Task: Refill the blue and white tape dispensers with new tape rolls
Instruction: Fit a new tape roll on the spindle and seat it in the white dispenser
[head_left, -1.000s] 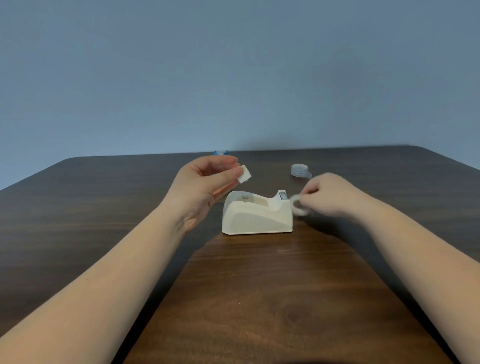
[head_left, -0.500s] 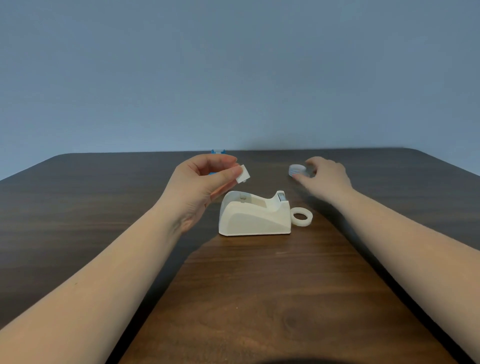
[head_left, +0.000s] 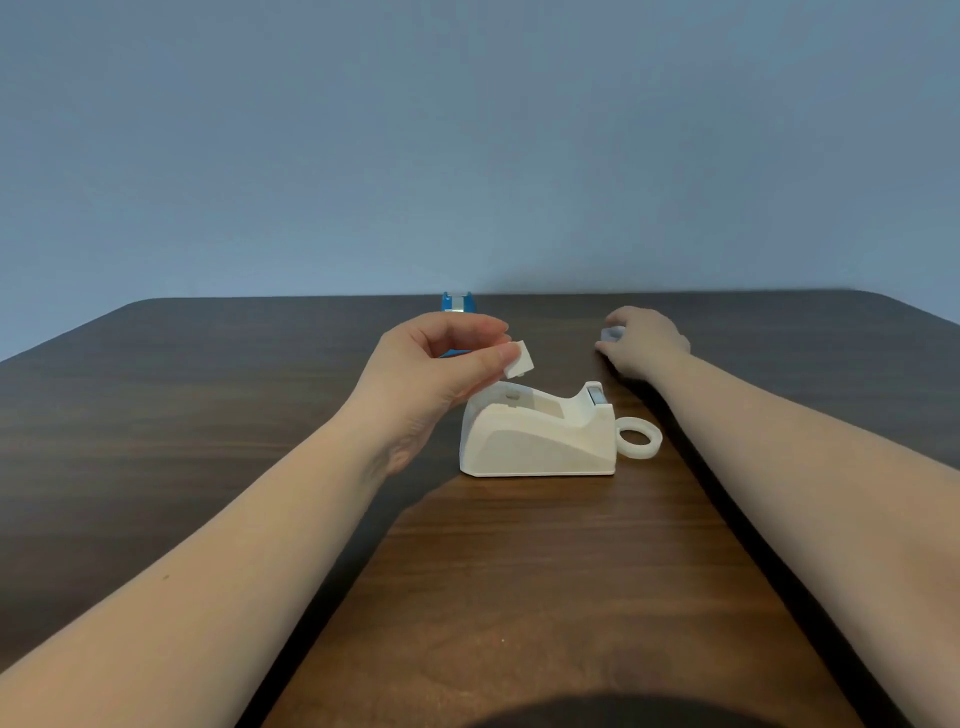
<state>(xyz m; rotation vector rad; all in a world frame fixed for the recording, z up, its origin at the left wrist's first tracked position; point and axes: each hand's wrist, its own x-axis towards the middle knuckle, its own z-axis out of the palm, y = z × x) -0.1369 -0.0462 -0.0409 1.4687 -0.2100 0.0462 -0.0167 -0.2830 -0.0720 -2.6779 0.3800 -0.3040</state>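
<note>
The white tape dispenser (head_left: 537, 439) stands mid-table with its roll slot empty. An empty white tape core ring (head_left: 638, 437) lies flat against its right end. My left hand (head_left: 434, 371) hovers above the dispenser's left end, pinching a small white spindle piece (head_left: 519, 359) between thumb and fingers. My right hand (head_left: 641, 340) rests farther back on the right, fingers closed around a clear new tape roll (head_left: 612, 333), mostly hidden by the fingers. The blue tape dispenser (head_left: 457, 303) stands at the far table edge, partly hidden behind my left hand.
The dark wooden table (head_left: 519, 571) ends at a blue-grey wall just behind the blue dispenser. Both forearms stretch across the table from the near edge.
My right hand set the empty core ring down beside the white dispenser, then reached back and closed on the clear tape roll. My left hand stayed put with the spindle piece.
</note>
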